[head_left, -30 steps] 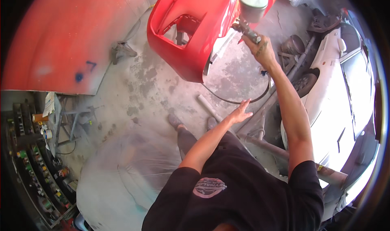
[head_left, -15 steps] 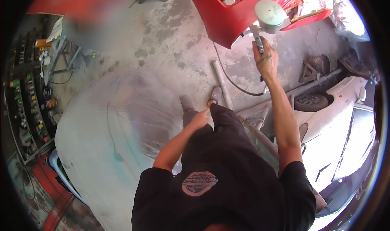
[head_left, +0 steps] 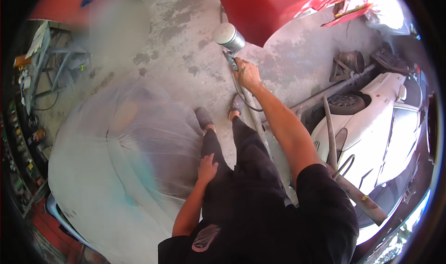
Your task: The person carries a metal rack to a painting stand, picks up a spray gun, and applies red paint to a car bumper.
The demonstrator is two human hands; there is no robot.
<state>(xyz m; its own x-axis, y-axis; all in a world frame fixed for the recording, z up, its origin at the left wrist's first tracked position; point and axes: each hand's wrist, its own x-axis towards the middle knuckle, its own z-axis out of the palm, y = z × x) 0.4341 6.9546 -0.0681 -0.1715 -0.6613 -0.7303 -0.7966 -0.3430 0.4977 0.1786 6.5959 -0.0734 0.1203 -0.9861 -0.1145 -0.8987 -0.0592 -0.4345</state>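
My right hand [head_left: 247, 73] is wrapped round the handle of a spray gun [head_left: 231, 59], held out ahead of me over the floor. The gun's round metal cup [head_left: 230, 37] with a pale lid sits on top, and a dark hose runs down from the grip. Just beyond the cup hangs or stands a glossy red car body panel [head_left: 274, 13]; the gun is apart from it, to its left. My left hand [head_left: 207, 168] rests by my left thigh, fingers spread and holding nothing.
A vehicle-sized shape under plastic sheeting [head_left: 107, 171] stands close on my left. To the right are a white car [head_left: 367, 143] and metal pipes [head_left: 332, 129]. A metal work stand [head_left: 51, 69] is at the far left; a rusty drum [head_left: 351, 62] lies far right.
My right hand has swung left with the spray gun, away from the red panel's right part. My left hand has come down beside my thigh. My view has shifted, and my feet are farther apart.
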